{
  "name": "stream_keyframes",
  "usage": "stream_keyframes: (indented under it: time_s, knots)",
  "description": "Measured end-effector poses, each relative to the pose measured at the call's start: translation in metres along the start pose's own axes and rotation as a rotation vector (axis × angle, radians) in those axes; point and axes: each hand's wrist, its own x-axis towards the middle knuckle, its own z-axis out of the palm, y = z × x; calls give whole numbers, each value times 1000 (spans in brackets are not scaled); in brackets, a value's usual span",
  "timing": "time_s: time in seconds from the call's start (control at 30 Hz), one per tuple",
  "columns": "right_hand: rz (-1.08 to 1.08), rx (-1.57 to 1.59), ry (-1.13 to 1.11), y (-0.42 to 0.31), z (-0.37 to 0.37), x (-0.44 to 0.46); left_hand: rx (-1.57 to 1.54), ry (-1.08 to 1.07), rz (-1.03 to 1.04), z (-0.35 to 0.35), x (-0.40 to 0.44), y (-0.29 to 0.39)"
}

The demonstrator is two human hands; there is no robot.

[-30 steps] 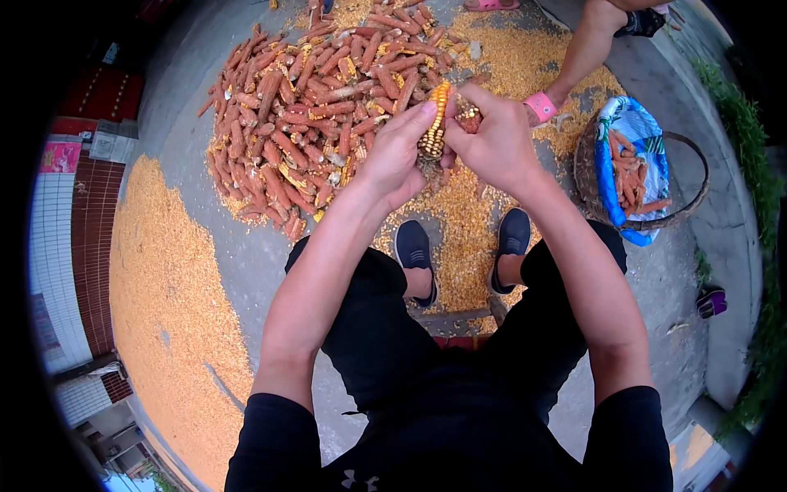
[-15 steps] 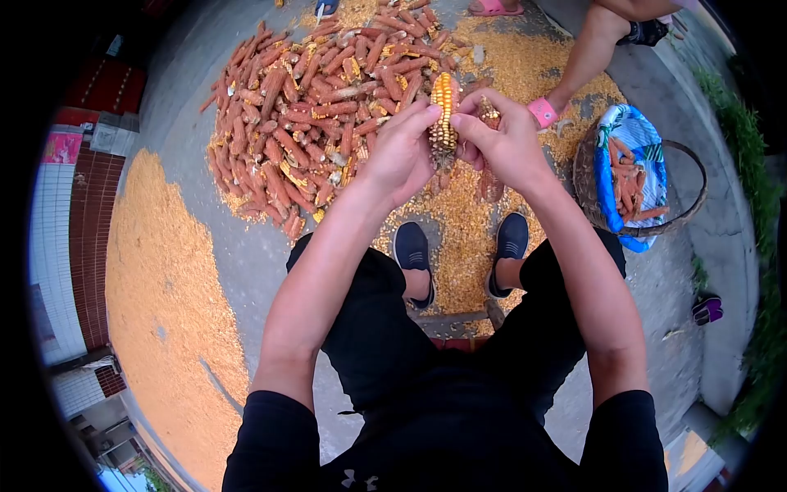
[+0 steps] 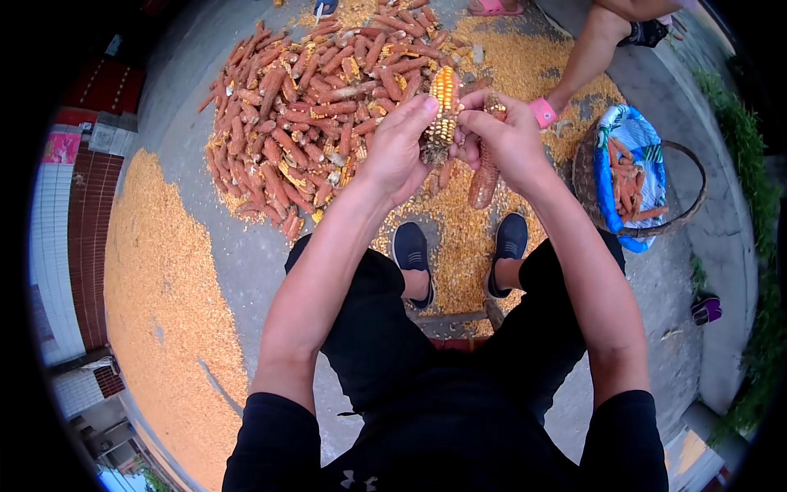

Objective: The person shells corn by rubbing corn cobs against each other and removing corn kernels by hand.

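Note:
My left hand point(image 3: 400, 148) is closed round a partly shelled ear of corn point(image 3: 443, 102), held upright with yellow kernels on its face. Its lower end looks dark and ragged. Close beside it, my right hand point(image 3: 512, 139) is closed on a stripped reddish corncob point(image 3: 484, 179), whose lower end hangs below the fingers while its tip shows above the thumb. My right thumb and fingers meet the side of the ear. Behind both hands lies a big heap of reddish corncobs point(image 3: 287, 123), some with kernels still on them.
Loose kernels point(image 3: 459, 262) cover the ground between my shoes, and a broad kernel spread point(image 3: 164, 279) lies at left. A basket point(image 3: 586, 176) with a blue liner holds cobs at right. Another person's leg point(image 3: 594, 49) is at upper right. A purple shoe point(image 3: 707, 310) lies farther right.
The reddish cob in my right hand has tilted, so more of its lower end shows below the fingers. The ear in my left hand has turned and shifted slightly.

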Motion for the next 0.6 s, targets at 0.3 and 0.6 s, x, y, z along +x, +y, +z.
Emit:
stream_keyframes:
  time_s: [0.3, 0.6]
  knots:
    - [11, -181, 81, -11, 4, -3, 206, -48, 71, 9, -1, -6]
    - [-29, 1, 41, -6, -4, -2, 181, 9, 76, 17, 1, -2]
